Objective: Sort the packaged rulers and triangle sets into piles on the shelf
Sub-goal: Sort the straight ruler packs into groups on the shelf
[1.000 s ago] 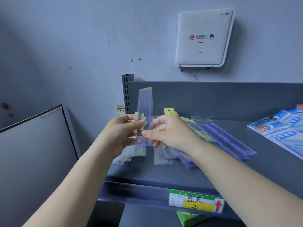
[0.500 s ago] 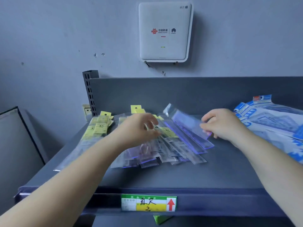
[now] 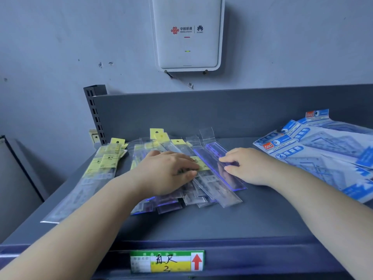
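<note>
- We're mid-sort: left hand (image 3: 171, 172) lies flat w/ straight fingers pressing the mixed ruler heap (image 3: 181, 178) at shelf (image 3: 201, 225) centre.
- Right hand (image 3: 246, 166) rests on the blue ruler pack (image 3: 220, 166), fingertips bent at its edge; can't tell if it's pinched.
- Next, we judge: lift one pack w/o dragging its neighbours.
- Yellow-label pile (image 3: 101, 168) sits left, triangle sets (image 3: 323, 150) right; overlapping slippery sleeves are the snag.

Bare shelf (image 3: 232, 223) at 6 o'clock gives open passage. Ruler packs (image 3: 210, 190) crowd the centre, another pile (image 3: 96, 172) at 9 o'clock, triangle sets (image 3: 323, 154) at 3, back panel (image 3: 222, 112) closing 12.
</note>
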The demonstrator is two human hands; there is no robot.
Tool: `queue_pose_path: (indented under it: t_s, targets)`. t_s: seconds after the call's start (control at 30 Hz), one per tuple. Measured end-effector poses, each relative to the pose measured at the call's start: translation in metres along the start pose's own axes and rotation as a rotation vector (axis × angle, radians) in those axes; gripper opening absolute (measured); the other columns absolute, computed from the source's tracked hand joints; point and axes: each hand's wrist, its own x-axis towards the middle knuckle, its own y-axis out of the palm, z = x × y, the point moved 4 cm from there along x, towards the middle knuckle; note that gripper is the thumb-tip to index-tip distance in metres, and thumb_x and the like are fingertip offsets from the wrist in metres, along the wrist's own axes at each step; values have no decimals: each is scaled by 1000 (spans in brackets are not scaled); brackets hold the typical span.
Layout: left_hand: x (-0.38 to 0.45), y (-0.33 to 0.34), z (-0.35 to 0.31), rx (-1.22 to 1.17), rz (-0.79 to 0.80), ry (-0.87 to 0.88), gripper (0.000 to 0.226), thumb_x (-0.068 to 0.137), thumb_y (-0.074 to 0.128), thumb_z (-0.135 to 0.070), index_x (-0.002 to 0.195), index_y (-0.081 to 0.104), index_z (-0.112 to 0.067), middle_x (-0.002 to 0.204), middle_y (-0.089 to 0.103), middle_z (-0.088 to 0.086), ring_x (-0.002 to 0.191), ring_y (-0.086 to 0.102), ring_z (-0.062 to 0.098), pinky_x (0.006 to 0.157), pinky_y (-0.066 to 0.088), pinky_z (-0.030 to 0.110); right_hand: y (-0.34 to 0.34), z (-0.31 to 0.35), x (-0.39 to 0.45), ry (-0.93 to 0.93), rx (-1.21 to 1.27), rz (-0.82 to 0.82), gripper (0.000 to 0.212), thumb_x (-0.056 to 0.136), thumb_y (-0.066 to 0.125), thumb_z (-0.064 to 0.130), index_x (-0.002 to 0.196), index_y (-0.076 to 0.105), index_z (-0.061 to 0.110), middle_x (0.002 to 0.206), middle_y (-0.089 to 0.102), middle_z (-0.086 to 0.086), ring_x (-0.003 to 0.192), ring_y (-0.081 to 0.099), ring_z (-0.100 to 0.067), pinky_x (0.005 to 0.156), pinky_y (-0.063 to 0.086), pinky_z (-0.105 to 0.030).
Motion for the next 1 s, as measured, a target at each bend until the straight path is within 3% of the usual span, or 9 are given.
queue_pose_path:
  t_s: [0.2,0.4,0.5,0.6,0.67,0.73,0.83,0.9,1.0]
  targets:
    - [-5,-4,12,-174,-6,-29,37,91,40,-53,116,63,-37,128,55,-26,122,49,0,109,31,35,-2,-8,0,76,-15,-44,39,97,45,29,135,49,31,140,46,5,126,45,-19,99,39,-30]
    - [-14,-7,19,-211,-68,-71,50,77,36,-56,111,66,-34,122,60,-25,111,58,4,105,36,28,-3,-12,-7,141,-29,-111,30,94,47,29,122,60,30,125,55,1,116,50,-22,95,46,-37]
    - [-15,-7,20,-223,-65,-84,43,81,40,-54,111,66,-36,122,59,-26,110,58,5,105,36,29,-7,-5,-8,121,32,-168,34,92,50,40,123,59,31,127,53,3,120,48,-21,98,42,-34]
    - [-16,-8,22,-229,-55,-98,39,82,43,-53,110,66,-37,122,58,-27,111,57,4,105,36,28,-11,12,-6,77,190,-112,46,84,59,52,123,59,27,122,58,7,117,51,-16,92,42,-28]
    - [-17,-8,26,-247,-60,-124,30,87,49,-50,108,67,-37,120,59,-26,110,57,5,104,37,29,-7,22,0,55,209,-43,29,82,62,52,98,63,28,98,58,11,101,52,-18,75,41,-23]
    - [-19,-10,32,-270,-81,-162,31,81,50,-52,102,68,-39,115,61,-27,108,58,5,104,38,32,-4,30,4,52,203,-6,33,82,62,52,72,49,24,76,44,11,85,45,-19,60,34,-23]
    - [-23,-14,41,-302,-116,-215,17,81,61,-47,92,70,-37,106,66,-24,102,61,6,100,42,34,0,31,13,79,195,4,37,82,63,50,76,54,14,80,52,2,81,51,-22,64,36,-28]
    - [-25,-16,47,-313,-140,-247,6,82,67,-37,87,70,-35,103,68,-18,96,64,11,93,48,35,0,30,16,113,184,16,39,83,64,46,91,61,8,97,61,-4,90,57,-23,72,42,-29]
    - [-27,-18,48,-300,-149,-253,3,81,68,-36,84,69,-35,103,69,-16,96,63,12,91,49,34,-6,31,18,198,169,42,52,81,69,40,114,58,2,117,61,-9,106,59,-25,84,47,-30]
